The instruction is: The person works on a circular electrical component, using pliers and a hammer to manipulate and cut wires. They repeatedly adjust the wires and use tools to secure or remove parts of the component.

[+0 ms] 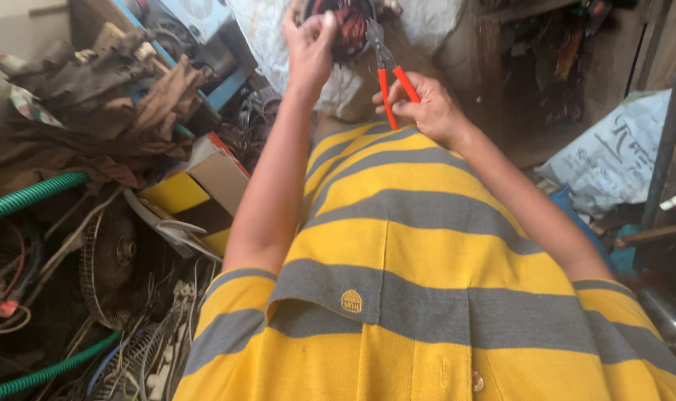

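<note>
Looking down my yellow and grey striped shirt [397, 245], both arms reach away from me to the top of the view. My left hand [308, 44] grips the edge of a round motor part wound with reddish copper wire [348, 26], partly cut off by the frame's top edge. My right hand [427, 108] holds a pair of pliers with red handles [394, 85]; its metal jaws point up into the windings.
At left lie a pile of brown rags [130, 82], a green ribbed hose [30, 194], a yellow cardboard box [204, 189], a fan grille [104, 263] and loose wires. A white sack [616, 148] lies at right, dark shelves behind it.
</note>
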`<state>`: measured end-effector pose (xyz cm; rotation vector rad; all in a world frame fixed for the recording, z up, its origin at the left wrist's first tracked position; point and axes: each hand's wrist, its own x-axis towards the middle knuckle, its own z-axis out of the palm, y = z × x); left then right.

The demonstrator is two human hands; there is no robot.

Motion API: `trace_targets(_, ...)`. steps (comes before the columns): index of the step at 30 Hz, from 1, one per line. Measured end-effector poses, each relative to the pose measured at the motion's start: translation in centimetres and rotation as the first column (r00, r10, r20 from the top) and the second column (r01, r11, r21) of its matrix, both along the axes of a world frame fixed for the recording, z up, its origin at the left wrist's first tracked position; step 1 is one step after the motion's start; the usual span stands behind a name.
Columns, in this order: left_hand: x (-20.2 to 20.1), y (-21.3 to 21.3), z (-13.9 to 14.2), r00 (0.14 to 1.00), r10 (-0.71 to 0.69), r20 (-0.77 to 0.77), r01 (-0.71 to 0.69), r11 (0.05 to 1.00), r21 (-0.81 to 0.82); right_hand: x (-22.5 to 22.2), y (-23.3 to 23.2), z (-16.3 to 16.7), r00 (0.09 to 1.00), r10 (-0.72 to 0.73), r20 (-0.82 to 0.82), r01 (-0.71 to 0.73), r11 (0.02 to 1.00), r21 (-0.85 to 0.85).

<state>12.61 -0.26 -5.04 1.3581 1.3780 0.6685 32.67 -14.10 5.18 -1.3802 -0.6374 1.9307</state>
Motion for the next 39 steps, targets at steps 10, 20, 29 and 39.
trace_targets(10,2.1,-1.5,2.2,0.979,-0.058,-0.194,0.028,0.988,-0.153,1.1,0.1,0.8,0.998,-0.006,0.068,0.015,0.992,-0.126)
trace_targets(20,-0.6,-0.8,1.3,0.92,-0.025,0.392,0.152,0.943,-0.296,-0.5,1.9,-0.6,0.925,0.197,0.325,-0.151,0.975,-0.162)
trace_targets(29,0.8,-0.6,1.2,0.958,-0.053,0.281,0.119,0.967,-0.226,-0.3,2.2,-0.8,0.849,0.28,0.448,-0.22,0.958,-0.183)
trace_targets(39,0.4,-0.2,1.5,0.953,0.005,0.303,0.062,0.976,-0.21,-1.4,1.6,-1.4,0.89,0.244,0.385,-0.183,0.965,-0.191)
